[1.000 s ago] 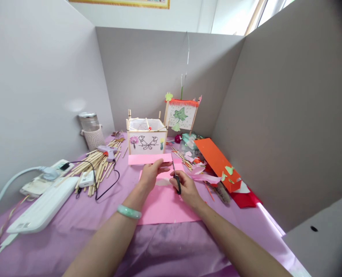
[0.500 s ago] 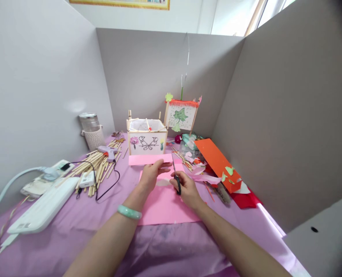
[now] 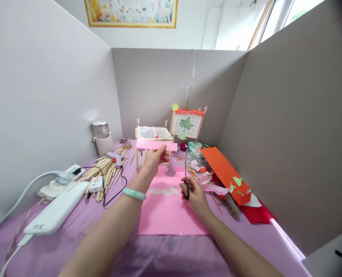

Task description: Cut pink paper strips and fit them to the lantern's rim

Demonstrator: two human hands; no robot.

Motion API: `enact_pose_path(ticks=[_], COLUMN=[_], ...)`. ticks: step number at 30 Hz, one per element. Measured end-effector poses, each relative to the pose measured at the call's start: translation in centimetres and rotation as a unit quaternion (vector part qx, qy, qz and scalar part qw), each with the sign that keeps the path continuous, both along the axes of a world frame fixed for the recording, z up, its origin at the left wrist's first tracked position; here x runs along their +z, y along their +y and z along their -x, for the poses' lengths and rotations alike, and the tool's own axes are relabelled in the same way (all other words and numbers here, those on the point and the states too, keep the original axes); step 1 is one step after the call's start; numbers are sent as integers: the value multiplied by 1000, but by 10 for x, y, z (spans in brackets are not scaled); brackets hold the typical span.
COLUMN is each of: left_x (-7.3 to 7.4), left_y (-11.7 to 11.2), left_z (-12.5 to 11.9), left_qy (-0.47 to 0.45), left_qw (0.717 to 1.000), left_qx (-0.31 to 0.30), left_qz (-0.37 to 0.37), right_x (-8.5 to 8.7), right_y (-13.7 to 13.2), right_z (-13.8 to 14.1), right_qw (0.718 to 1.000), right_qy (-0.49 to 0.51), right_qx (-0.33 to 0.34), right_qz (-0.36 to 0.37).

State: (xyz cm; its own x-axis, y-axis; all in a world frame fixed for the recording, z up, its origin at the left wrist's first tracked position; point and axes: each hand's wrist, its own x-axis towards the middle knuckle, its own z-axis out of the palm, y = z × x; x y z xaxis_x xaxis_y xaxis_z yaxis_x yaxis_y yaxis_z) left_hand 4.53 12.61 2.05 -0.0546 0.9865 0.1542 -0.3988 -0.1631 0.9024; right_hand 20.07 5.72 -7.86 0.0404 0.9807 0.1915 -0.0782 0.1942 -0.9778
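Note:
My left hand [image 3: 154, 159], with a green bangle at the wrist, pinches a narrow pink paper strip [image 3: 156, 145] and holds it up in front of the white paper-and-stick lantern box [image 3: 154, 134]. My right hand [image 3: 194, 194] is closed on a pair of black-handled scissors [image 3: 186, 176], blades pointing up and away, resting at the right edge of a large pink paper sheet [image 3: 171, 204] that lies flat on the purple tablecloth. The strip is separate from the sheet.
A second lantern with a green leaf [image 3: 187, 124] stands at the back. Wooden sticks [image 3: 107, 171], a glue gun [image 3: 115, 157], a jar [image 3: 102, 134] and power strips [image 3: 55, 207] lie left. Orange card [image 3: 224, 169] and paper scraps lie right. Grey partitions wall three sides.
My left hand has lifted the pink strip off the sheet and raised it toward the lantern box. The scissors have come away from the paper. The camera has tilted up slightly.

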Motion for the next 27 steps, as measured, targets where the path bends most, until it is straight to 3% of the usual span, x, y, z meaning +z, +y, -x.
enact_pose_path(ticks=[3,7,27], left_x=[12,13,19], left_y=[15,28,32], left_z=[2,3,-1], left_qy=[-7,-27,-47], left_qw=[1000,1000,997], left_qx=[9,1,9], left_qz=[-4,0,57], right_x=[-3,-6,-1], right_y=[2,4,1], right_z=[-1,-2,-1], right_qw=[1000,1000,1000], right_qy=[-7,-12,-4], right_qx=[6,13,11], right_qz=[-3,-2,13])
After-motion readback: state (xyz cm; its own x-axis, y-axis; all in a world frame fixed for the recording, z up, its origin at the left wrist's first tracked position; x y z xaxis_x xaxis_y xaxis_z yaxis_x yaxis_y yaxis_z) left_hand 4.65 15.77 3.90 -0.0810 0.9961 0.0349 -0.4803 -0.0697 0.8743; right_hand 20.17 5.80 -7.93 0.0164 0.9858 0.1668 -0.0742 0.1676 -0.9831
